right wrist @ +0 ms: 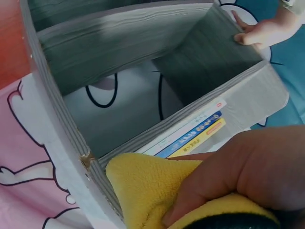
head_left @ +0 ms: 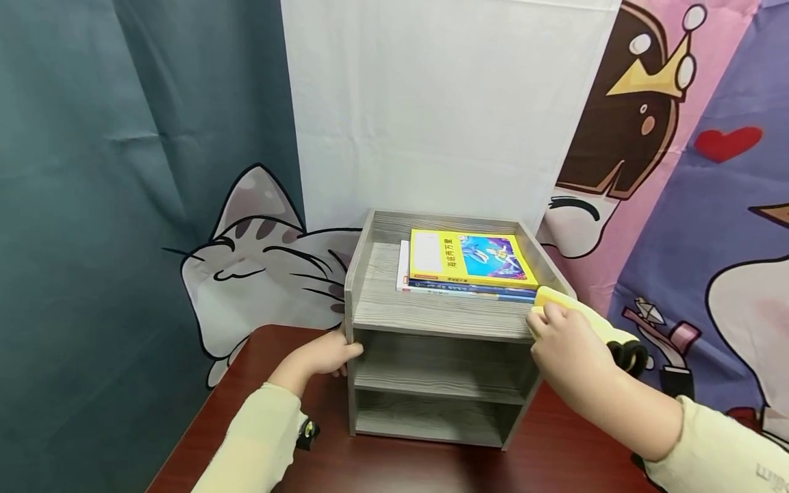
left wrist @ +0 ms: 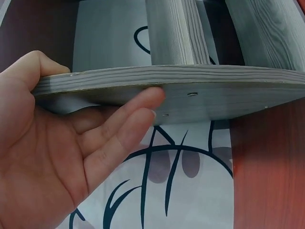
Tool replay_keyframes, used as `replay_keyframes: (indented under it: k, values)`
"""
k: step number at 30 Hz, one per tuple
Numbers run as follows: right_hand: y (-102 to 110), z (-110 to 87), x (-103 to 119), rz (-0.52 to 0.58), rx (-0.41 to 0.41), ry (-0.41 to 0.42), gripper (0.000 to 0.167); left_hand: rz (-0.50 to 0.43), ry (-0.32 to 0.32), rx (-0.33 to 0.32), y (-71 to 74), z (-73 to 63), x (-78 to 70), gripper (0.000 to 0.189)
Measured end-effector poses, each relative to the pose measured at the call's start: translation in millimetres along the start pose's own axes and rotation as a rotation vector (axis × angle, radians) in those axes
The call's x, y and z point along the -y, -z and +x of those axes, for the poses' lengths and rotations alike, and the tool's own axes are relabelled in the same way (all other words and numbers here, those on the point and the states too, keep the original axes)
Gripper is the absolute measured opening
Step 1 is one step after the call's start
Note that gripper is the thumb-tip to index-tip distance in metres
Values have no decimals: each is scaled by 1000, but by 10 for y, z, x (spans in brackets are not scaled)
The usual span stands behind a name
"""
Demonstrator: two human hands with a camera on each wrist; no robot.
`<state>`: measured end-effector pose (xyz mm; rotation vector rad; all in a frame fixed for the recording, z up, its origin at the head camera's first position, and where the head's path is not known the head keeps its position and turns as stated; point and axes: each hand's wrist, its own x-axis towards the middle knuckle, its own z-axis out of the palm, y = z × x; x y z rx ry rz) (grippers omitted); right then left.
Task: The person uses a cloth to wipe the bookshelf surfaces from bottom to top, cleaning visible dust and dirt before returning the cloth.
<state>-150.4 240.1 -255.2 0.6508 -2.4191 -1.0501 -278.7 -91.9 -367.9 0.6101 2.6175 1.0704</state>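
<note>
A small grey wood-grain shelf unit [head_left: 440, 330] stands on the table. My left hand [head_left: 323, 352] grips the front edge of its left side panel, thumb on the inner face and fingers along the outer face, as the left wrist view shows with the hand [left wrist: 62, 138] close up. In my right hand [head_left: 570, 349] is a yellow cloth [right wrist: 143, 186], pinched between thumb and fingers. The cloth lies against the upper front edge of the right side panel. On the top shelf lies a stack of books, a yellow one [head_left: 444, 257] uppermost.
The dark red table [head_left: 425, 469] carries the unit. Behind it hangs a printed curtain [head_left: 444, 103] with a cartoon cat [head_left: 259, 274] at left and another figure at right. Two lower compartments [head_left: 437, 414] face forward. A chipped corner [right wrist: 86, 160] shows on the right panel.
</note>
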Motion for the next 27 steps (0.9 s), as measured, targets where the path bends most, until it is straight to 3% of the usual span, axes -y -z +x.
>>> replay_keyframes:
  k: [4, 9, 13, 17, 21, 27]
  values:
    - [-19, -173, 36, 69, -21, -9, 18, -12, -5, 13, 15, -5, 11, 49]
    - [-215, -446, 104, 178, -65, 13, 22, -25, -7, 8, 24, -8, 18, 44]
    - [-477, -629, 95, 314, 61, -28, 24, -19, -12, -14, 30, 5, 36, 40]
    - [-814, -721, 59, 493, 257, -138, 21, -13, -3, -48, 36, 1, 53, 35]
    - [-1201, -722, 52, 673, 363, -283, 28, 1, 21, -69, 83, -33, 30, 44]
    - [-1729, -691, 188, 968, 377, -512, 39, 1, 12, -42, 196, -162, 24, 80]
